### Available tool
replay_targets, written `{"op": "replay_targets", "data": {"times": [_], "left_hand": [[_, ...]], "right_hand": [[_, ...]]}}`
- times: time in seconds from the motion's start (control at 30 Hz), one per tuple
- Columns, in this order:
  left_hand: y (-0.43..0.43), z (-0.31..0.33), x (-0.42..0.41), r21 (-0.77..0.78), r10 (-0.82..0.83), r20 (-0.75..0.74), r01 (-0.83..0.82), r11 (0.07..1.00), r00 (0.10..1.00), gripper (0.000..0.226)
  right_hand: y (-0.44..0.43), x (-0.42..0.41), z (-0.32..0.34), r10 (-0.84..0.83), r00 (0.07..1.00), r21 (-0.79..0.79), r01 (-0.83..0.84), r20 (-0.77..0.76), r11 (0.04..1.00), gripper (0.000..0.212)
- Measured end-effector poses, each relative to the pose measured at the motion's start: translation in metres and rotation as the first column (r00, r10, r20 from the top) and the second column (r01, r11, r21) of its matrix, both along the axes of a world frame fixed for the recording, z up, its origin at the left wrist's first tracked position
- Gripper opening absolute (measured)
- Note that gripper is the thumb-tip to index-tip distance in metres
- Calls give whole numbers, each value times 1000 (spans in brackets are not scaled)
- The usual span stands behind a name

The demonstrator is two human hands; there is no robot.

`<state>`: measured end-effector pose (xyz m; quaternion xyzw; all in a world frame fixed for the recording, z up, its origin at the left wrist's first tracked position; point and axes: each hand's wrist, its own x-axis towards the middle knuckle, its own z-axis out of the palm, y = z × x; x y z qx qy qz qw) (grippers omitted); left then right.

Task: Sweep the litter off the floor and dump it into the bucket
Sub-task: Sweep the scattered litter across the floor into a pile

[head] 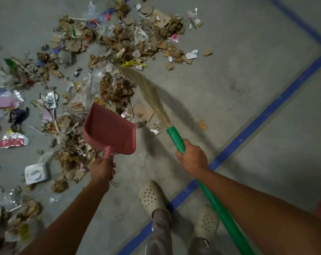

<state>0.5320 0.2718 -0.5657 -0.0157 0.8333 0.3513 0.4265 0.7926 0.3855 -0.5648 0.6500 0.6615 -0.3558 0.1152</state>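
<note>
Head view, looking straight down at a grey concrete floor (229, 80).

Left hand (102, 169): fingers curled round the short handle of a red dustpan (110, 129). The pan is tilted, its open mouth facing away from the person and toward the litter (115, 87). Cannot tell whether its front lip touches the floor.

Right hand (192, 157): right of the dustpan, about level with its handle. Fingers are wrapped tight round the green handle of a broom (176, 138), gripping close to the bristle end. The handle runs back under the right forearm to the bottom edge of view. The straw bristles (148, 91) fan out beyond the dustpan's right corner, their tips reaching a yellow plastic strip (132, 63) at the edge of the litter.

The litter is torn cardboard, dry brown leaves, clear plastic and paper scraps, in a wide band beyond and left of the dustpan. A dense clump sits just beyond the pan's mouth, left of the bristles. More lies beneath and left of the pan, near the left hand. Neither hand touches it.

Left of the dustpan: a red-and-silver foil wrapper (13, 140), and nearer the person a white moulded tray (36, 173).

Right of the dustpan: a blue tape line (262, 116) crosses the floor on a diagonal, well apart from the pan.

Nearest the person, behind the dustpan: two pale perforated clogs (151, 196), one on each side of the blue line.
</note>
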Motion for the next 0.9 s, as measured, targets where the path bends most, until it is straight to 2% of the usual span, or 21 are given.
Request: {"op": "replay_targets", "data": {"times": [0.3, 0.4, 0.5, 0.7, 0.77, 0.9], "left_hand": [[-18, 27, 93, 12, -53, 48, 53, 999, 997, 43], [-23, 30, 112, 2, -59, 44, 59, 998, 997, 37], [-32, 25, 124, -19, -60, 51, 61, 998, 997, 27], [-60, 5, 126, -42, -99, 88, 103, 994, 991, 29], [-72, 0, 117, -39, -110, 93, 114, 993, 990, 30], [-99, -9, 85, -46, -104, 103, 109, 993, 989, 33]], "right_hand": [[-25, 101, 27, -256, 966, -4, 256, -22, 967, 33], [-36, 134, 24, -385, 922, -8, 385, -22, 923, 35], [-50, 165, 17, -541, 841, -34, 541, 9, 841, 36], [-90, 199, -24, -753, 646, -204, 759, 124, 618, 35], [-105, 188, -31, -719, 681, -247, 727, 140, 641, 30], [-130, 131, -40, -556, 822, -247, 569, 126, 785, 27]]}}
